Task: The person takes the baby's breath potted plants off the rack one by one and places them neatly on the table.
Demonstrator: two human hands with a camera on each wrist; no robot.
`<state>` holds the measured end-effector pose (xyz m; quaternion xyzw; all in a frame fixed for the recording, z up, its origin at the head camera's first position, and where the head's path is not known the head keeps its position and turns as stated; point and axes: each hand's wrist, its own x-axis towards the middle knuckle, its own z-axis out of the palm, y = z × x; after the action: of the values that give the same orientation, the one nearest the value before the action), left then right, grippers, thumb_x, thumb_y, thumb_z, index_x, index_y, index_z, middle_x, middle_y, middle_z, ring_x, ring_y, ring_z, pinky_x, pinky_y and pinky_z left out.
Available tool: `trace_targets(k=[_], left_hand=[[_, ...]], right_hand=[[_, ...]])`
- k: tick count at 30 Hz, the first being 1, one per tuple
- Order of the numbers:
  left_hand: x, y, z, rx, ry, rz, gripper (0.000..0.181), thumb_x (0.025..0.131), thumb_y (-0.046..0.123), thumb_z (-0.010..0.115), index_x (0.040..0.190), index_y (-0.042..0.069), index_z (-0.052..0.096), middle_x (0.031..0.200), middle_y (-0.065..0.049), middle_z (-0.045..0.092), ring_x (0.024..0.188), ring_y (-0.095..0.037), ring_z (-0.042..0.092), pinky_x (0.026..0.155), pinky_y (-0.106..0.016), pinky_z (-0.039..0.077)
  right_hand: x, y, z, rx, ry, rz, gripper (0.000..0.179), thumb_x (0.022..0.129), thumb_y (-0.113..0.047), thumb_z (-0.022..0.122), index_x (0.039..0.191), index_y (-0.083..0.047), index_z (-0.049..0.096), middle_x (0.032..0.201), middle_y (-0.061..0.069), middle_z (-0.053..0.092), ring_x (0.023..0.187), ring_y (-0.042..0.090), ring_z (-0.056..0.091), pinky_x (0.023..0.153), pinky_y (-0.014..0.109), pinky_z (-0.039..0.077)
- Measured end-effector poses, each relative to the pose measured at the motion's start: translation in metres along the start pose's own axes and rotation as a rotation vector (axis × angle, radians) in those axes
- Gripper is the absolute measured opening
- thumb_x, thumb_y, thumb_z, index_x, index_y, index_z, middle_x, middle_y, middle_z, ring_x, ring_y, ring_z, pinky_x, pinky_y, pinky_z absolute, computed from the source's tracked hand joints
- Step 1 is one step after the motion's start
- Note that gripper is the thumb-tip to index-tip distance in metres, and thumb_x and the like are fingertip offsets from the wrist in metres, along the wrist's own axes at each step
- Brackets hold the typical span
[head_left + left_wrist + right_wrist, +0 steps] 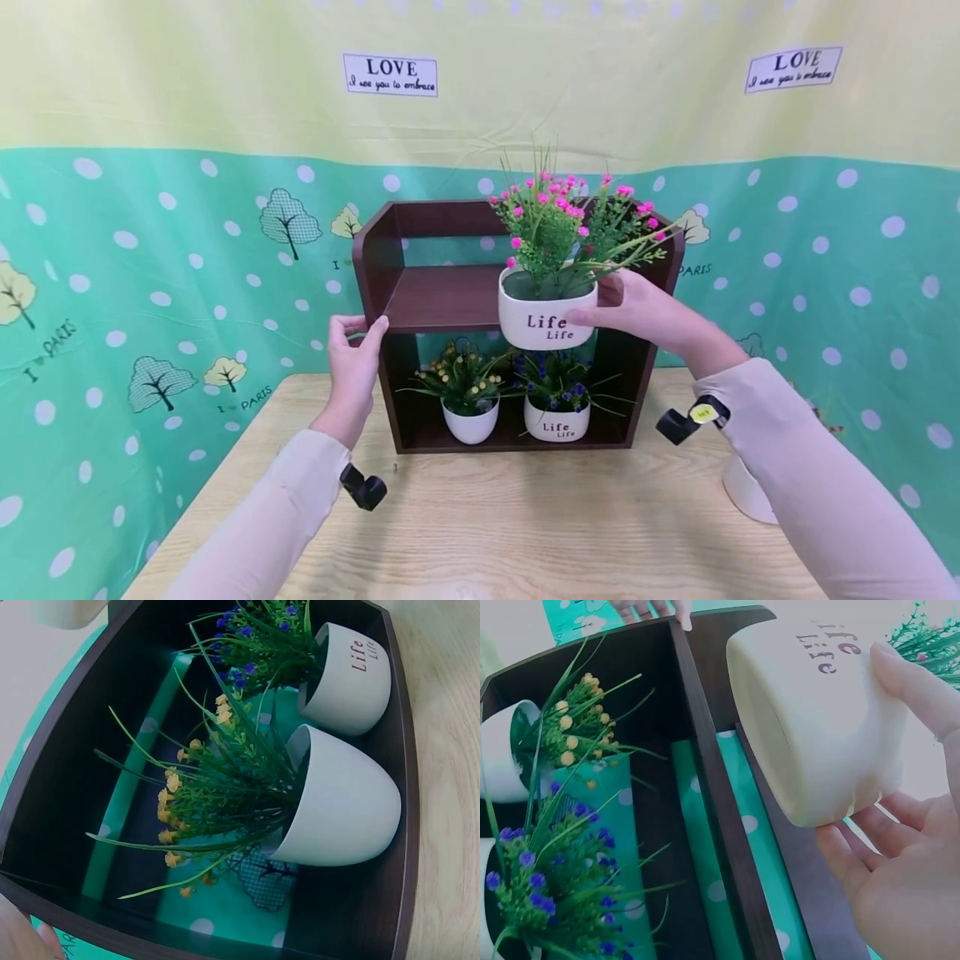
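My right hand (648, 315) grips a white oval "Life" flowerpot (547, 323) of pink artificial flowers. Thumb in front, fingers behind, it holds the pot in front of the upper tier of a dark brown two-tier shelf (450, 296). The right wrist view shows the pot's underside (761, 735), clear of the shelf board. On the shelf's left side panel, my left hand (351, 367) pinches the front edge. In the lower tier stand a round white pot (471, 422) with yellow flowers and, to its right, a white "Life" pot (557, 425) with blue-purple flowers.
The shelf stands on a light wooden table (480, 517). At the right, another white pot (750, 492) is partly hidden behind my right sleeve. A green and yellow patterned curtain (187, 275) hangs behind and at both sides.
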<state>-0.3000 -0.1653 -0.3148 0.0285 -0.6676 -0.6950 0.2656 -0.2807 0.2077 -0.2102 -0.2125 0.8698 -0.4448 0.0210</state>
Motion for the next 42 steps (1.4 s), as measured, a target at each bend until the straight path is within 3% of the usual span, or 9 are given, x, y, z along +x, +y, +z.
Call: trace_targets(k=[5, 13, 21, 25, 30, 35, 38, 42], left_hand=[[-0.001, 0.001, 0.0, -0.003, -0.007, -0.005, 0.031, 0.096, 0.037, 0.068, 0.111, 0.019, 0.048, 0.117, -0.003, 0.047, 0.1, -0.02, 0.046, 0.082, -0.033, 0.045], [-0.001, 0.005, 0.002, -0.009, -0.007, 0.006, 0.033, 0.096, 0.036, 0.069, 0.112, 0.015, 0.048, 0.114, -0.002, 0.047, 0.097, -0.02, 0.045, 0.079, -0.032, 0.043], [-0.002, 0.003, 0.001, -0.005, -0.004, 0.009, 0.031, 0.096, 0.036, 0.068, 0.111, 0.017, 0.048, 0.115, -0.002, 0.047, 0.097, -0.019, 0.046, 0.079, -0.031, 0.044], [-0.003, 0.003, 0.0, -0.003, -0.004, 0.013, 0.034, 0.096, 0.035, 0.068, 0.113, 0.014, 0.048, 0.114, -0.002, 0.047, 0.096, -0.018, 0.046, 0.079, -0.031, 0.044], [-0.003, 0.004, 0.0, -0.004, -0.008, 0.015, 0.032, 0.096, 0.036, 0.068, 0.112, 0.017, 0.049, 0.114, -0.001, 0.047, 0.096, -0.018, 0.046, 0.078, -0.03, 0.044], [-0.002, 0.004, 0.0, -0.006, -0.002, 0.013, 0.03, 0.096, 0.035, 0.069, 0.111, 0.017, 0.049, 0.113, -0.001, 0.048, 0.094, -0.018, 0.046, 0.076, -0.028, 0.044], [-0.001, 0.003, 0.0, -0.001, -0.002, 0.01, 0.032, 0.096, 0.035, 0.069, 0.112, 0.016, 0.049, 0.113, -0.001, 0.047, 0.095, -0.018, 0.046, 0.077, -0.029, 0.044], [-0.001, 0.002, 0.0, -0.001, -0.003, 0.006, 0.034, 0.096, 0.035, 0.069, 0.113, 0.015, 0.048, 0.113, -0.001, 0.047, 0.096, -0.018, 0.045, 0.078, -0.03, 0.044]], right_hand=[[-0.013, 0.005, -0.005, -0.028, 0.001, -0.025, 0.05, 0.091, -0.037, 0.075, 0.126, -0.004, 0.062, 0.116, 0.009, 0.07, 0.112, 0.022, 0.064, 0.102, 0.043, 0.045], [-0.038, 0.013, -0.016, -0.072, 0.016, -0.038, 0.05, 0.094, -0.031, 0.073, 0.133, -0.004, 0.058, 0.122, 0.011, 0.069, 0.117, 0.023, 0.062, 0.094, 0.026, 0.048], [-0.063, 0.034, -0.019, -0.162, 0.041, -0.017, 0.064, 0.094, -0.033, 0.072, 0.146, -0.007, 0.048, 0.131, 0.012, 0.064, 0.125, 0.028, 0.057, 0.101, 0.037, 0.045], [-0.072, 0.046, -0.02, -0.131, 0.05, -0.026, 0.065, 0.094, -0.027, 0.073, 0.147, -0.004, 0.045, 0.131, 0.015, 0.063, 0.124, 0.032, 0.057, 0.095, 0.024, 0.046], [-0.089, 0.062, -0.023, -0.168, 0.058, 0.029, 0.052, 0.097, -0.03, 0.069, 0.139, -0.004, 0.054, 0.125, 0.01, 0.067, 0.119, 0.024, 0.06, 0.09, 0.018, 0.044], [-0.108, 0.08, -0.03, -0.197, 0.056, 0.074, 0.039, 0.099, -0.029, 0.065, 0.126, -0.001, 0.064, 0.115, 0.007, 0.071, 0.104, 0.009, 0.064, 0.085, 0.022, 0.048], [-0.119, 0.09, -0.032, -0.217, 0.066, 0.079, 0.039, 0.1, -0.028, 0.064, 0.125, 0.002, 0.063, 0.116, 0.009, 0.07, 0.101, 0.005, 0.062, 0.082, 0.023, 0.05], [-0.13, 0.103, -0.032, -0.22, 0.084, 0.084, 0.052, 0.1, -0.026, 0.064, 0.137, 0.007, 0.05, 0.127, 0.018, 0.064, 0.113, 0.02, 0.062, 0.082, 0.021, 0.049]])
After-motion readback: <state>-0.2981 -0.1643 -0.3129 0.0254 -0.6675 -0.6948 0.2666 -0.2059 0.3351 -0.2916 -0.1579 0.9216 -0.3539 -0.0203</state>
